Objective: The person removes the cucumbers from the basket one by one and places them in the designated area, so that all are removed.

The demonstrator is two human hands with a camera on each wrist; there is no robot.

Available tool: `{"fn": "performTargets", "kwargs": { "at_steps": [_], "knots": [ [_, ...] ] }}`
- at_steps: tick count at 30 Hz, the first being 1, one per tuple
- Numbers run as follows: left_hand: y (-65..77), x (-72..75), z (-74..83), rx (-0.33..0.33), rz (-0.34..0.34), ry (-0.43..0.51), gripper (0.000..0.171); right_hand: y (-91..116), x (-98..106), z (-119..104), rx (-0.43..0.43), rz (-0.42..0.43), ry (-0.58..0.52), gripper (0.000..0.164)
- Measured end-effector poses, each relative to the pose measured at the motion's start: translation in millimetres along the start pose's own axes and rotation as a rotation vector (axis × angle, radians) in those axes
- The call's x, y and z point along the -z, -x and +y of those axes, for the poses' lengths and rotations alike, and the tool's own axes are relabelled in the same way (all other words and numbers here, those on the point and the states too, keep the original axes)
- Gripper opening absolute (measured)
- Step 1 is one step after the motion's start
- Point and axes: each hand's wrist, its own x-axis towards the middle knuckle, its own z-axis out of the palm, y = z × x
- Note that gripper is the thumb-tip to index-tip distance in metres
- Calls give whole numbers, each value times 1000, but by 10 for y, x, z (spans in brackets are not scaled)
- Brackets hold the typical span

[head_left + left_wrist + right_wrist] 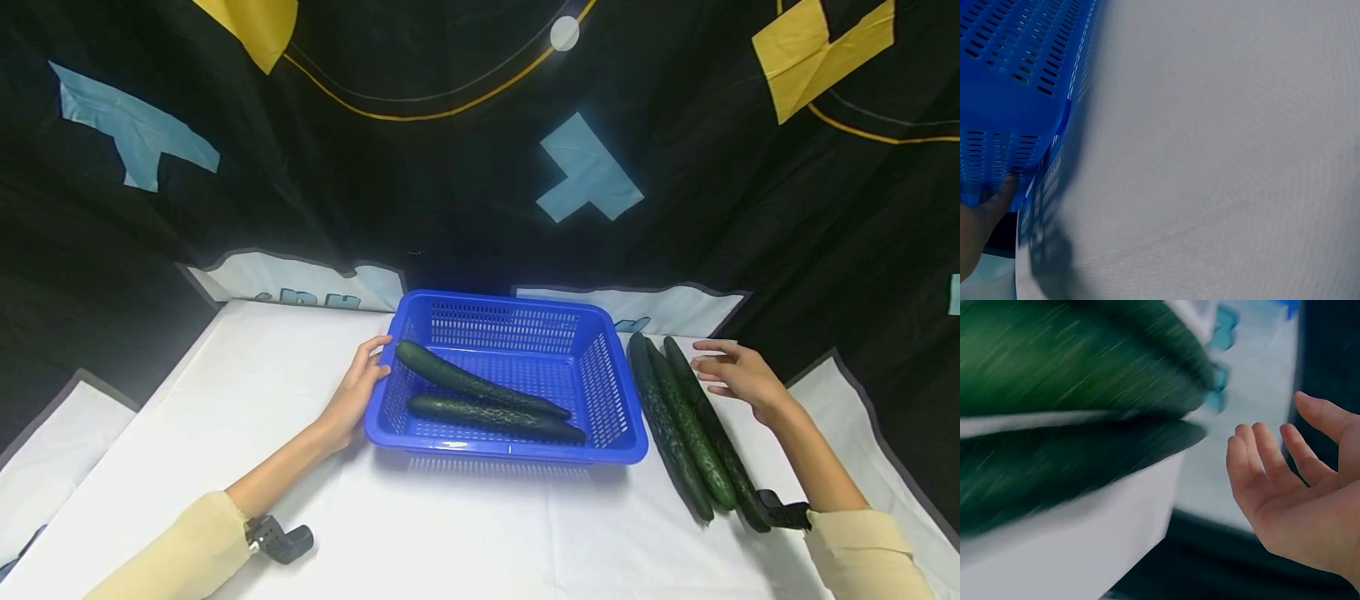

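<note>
A blue perforated plastic basket (pixel 480 450) stands mid-table with two dark green cucumbers inside, an upper cucumber (pixel 472 382) and a lower cucumber (pixel 495 418). My left hand (pixel 354 393) grips the basket's left end, its thumb on the end wall in the left wrist view. To the basket's right lie three more cucumbers side by side: the left one (pixel 666 425), the middle one (pixel 692 429) and the right one (pixel 712 429). Beside their far ends my right hand (pixel 738 375) hovers with relaxed, spread fingers, and the right wrist view shows its palm bare.
White cloth (pixel 465 533) covers the table. Behind its back edge hangs a black curtain (pixel 450 192) printed with yellow and pale blue shapes. A dark wrist camera (pixel 281 540) sticks out from the left sleeve, and another wrist camera (pixel 783 510) from the right.
</note>
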Motion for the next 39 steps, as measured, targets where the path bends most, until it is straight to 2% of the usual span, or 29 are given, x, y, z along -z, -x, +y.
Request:
{"fn": "performTargets", "kwargs": {
  "at_steps": [9,16,24,33,39],
  "knots": [
    [4,-9,13,-1,2,3,52,-130,-329,-700,153,-33,-49,58],
    [7,-9,20,-2,5,-13,53,-313,-618,-1065,250,-101,-165,54],
    [6,-9,16,-2,9,-22,53,-539,-940,-1278,315,-187,-201,53],
    [17,15,2,1,12,-22,53,-800,-1285,-1418,355,-354,-252,50],
    [15,0,15,-6,13,10,53,-915,-1495,-1470,356,-463,-180,50]
  ]
}}
